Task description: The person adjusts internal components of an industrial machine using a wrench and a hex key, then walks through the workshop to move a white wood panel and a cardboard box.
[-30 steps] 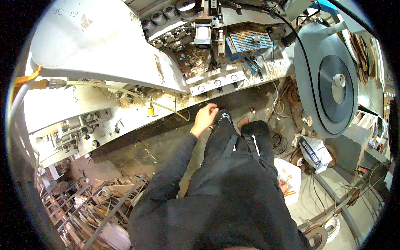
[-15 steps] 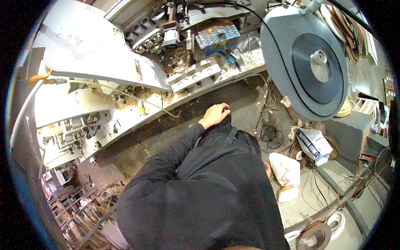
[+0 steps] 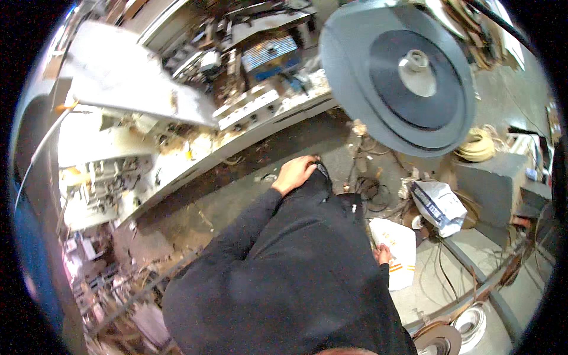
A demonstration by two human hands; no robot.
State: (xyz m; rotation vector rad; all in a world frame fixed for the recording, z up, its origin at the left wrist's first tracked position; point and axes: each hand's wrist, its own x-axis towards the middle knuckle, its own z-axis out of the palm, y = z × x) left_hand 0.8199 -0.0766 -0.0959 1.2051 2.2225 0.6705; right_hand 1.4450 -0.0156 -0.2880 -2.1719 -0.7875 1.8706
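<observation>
Near the middle of the frame the left hand (image 3: 294, 174) is laid flat on a dark trouser knee (image 3: 316, 188), fingers together and curled lightly over the cloth, apparently as a brace while the body is bent forward over the floor. At the right of centre, low in the frame, only the fingertips of the right hand (image 3: 383, 254) are seen at the edge of the dark sweater (image 3: 284, 278); they rest against a white paper bag with orange stripes (image 3: 397, 251), which lies on the concrete floor (image 3: 236, 198) just beside the leg, but whether the bag is gripped or merely touched cannot be told, since the rest of the hand is hidden by the sleeve. A crumpled white printed bag (image 3: 439, 204) is seen further right, near a tangle of black cable (image 3: 371, 189). A large grey disc-shaped reel (image 3: 408, 74) fills the upper right, and a long white machine bench (image 3: 177, 148) cluttered with parts runs across the upper left. Compared with the frame of half a second ago, the view has been swung so that the reel is brought closer and more central, the bench is pushed leftward, and the striped paper bag, then well clear of the body, is now met by the right fingertips, while the left hand is kept on the knee.
</observation>
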